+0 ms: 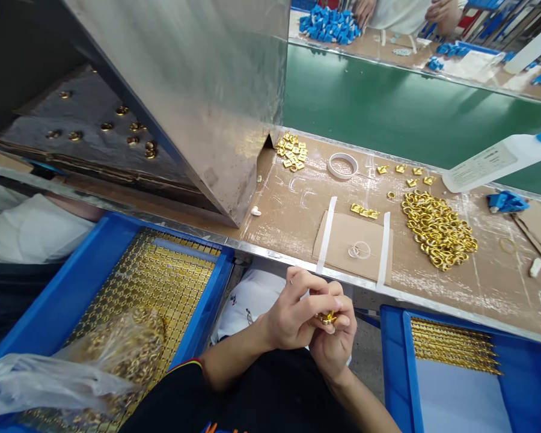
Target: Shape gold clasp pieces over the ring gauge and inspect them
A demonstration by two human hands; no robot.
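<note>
My left hand (288, 310) and my right hand (336, 343) meet in front of my body, below the bench edge. Fingertips of both are closed round a small shiny gold metal piece (328, 317); its exact shape is partly covered by the fingers. Just beyond them lies a cardboard pad (342, 243) fixed with white tape strips, with a thin clear ring (359, 250) on it. A short row of gold square pieces (365, 211) sits at the pad's far edge. To the right is a heap of gold rings (439, 231).
A metal housing (193, 90) stands on the left. Gold square pieces (291, 150), a white tape roll (342, 166) and a leaning plastic bottle (496, 161) lie further back. Blue trays (207, 319) flank me. Beyond the green belt (388, 90), another person's hands (444, 13) show.
</note>
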